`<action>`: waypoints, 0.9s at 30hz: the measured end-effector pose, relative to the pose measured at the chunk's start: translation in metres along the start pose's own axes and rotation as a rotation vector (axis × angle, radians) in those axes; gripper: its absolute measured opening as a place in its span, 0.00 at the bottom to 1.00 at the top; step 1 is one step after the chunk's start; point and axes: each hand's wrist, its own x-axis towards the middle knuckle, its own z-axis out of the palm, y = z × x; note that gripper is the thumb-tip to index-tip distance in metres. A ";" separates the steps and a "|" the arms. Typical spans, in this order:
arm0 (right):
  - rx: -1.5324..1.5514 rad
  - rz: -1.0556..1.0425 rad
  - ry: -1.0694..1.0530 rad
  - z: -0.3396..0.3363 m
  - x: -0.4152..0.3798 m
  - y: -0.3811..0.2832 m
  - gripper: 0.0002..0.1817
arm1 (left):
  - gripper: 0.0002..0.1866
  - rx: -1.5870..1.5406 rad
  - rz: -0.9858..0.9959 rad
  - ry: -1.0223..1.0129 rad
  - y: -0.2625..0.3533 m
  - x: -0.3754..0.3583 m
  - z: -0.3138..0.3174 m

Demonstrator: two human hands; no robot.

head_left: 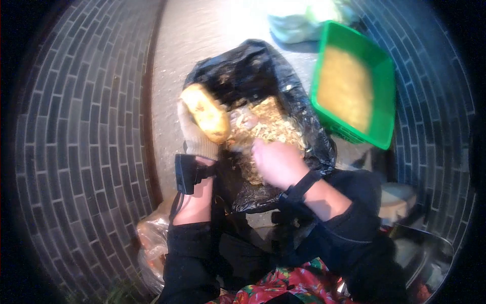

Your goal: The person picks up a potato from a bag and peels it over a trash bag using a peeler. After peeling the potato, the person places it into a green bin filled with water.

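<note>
My left hand (pixel 195 130), in a pale knitted glove, is closed around a long, yellowish potato (pixel 206 114) with brown patches. Bare and curled, my right hand (pixel 277 161) is just to the right of the potato and apart from it. Motion blurs its fingers, and I cannot make out what is in them. Below both hands lies an opened black plastic bag (pixel 238 68) with a heap of pale peelings (pixel 278 124) in it.
A green plastic crate (pixel 354 133) with blurred yellowish contents stands at the upper right. Behind it are pale plastic bags (pixel 296 25). Another clear bag (pixel 153 238) sits at the lower left. Brick walls (pixel 86 131) rise on both sides.
</note>
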 end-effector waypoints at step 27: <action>0.058 0.013 0.115 -0.009 0.003 -0.008 0.13 | 0.31 0.025 0.038 0.112 -0.031 -0.011 0.007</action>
